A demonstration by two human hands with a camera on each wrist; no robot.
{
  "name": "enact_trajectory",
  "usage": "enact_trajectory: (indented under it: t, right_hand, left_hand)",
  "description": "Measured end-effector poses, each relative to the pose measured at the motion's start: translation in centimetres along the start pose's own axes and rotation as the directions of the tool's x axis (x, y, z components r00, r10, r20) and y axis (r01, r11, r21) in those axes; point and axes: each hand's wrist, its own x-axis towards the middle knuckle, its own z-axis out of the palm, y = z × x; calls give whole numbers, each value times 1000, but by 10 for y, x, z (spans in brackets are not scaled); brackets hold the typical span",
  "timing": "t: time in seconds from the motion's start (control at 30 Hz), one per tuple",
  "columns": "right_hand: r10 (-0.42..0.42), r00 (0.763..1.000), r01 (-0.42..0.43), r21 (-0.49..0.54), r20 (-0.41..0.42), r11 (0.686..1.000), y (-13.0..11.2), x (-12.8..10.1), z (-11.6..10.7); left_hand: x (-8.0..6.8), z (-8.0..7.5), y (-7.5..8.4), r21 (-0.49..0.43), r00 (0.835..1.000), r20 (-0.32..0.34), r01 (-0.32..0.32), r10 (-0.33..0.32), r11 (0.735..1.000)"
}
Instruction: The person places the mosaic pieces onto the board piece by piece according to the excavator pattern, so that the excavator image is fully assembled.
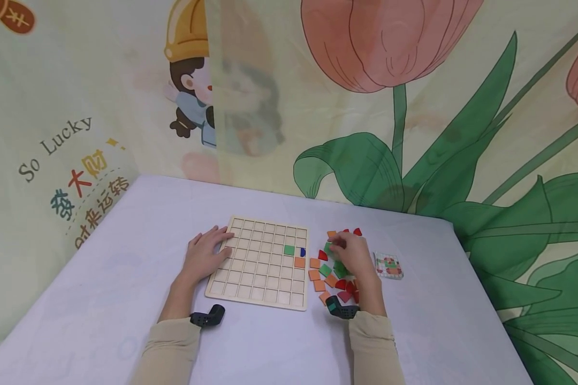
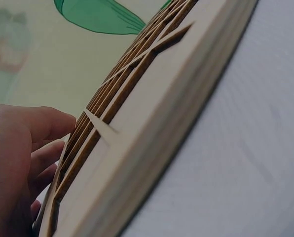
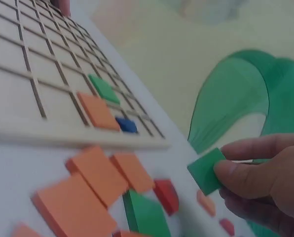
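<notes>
Hands at a wooden grid board (image 1: 259, 263) on the tabletop (image 1: 125, 278).
The left hand (image 1: 203, 254) lies flat, fingers relaxed, on the board's edge. Only the right-wrist view shows the right hand (image 3: 265, 177) pinching a green tile (image 3: 207, 170) above loose tiles (image 3: 97, 182); the head view hides it.

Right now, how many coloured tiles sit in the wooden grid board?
3: a green tile, a blue piece right beside it, and an orange tile just below, all near the board's right edge.
</notes>
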Motion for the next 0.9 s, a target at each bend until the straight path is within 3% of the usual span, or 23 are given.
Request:
enact_trajectory:
  t: [0.3, 0.53, 0.9]
  right_hand:
    - [-196, 976, 197, 3, 98, 980, -44, -5, 23]
    - [-218, 967, 224, -37, 130, 974, -54, -8, 42]
    - [-229, 962, 239, -50, 150, 970, -51, -9, 48]
  left_hand:
    - [0, 1, -1, 6, 1000, -27, -9, 10, 1000]
    - [1, 1, 1, -2, 1000, -10, 2, -2, 1000]
    - [1, 1, 2, 1, 1000, -6, 11, -11, 1000]
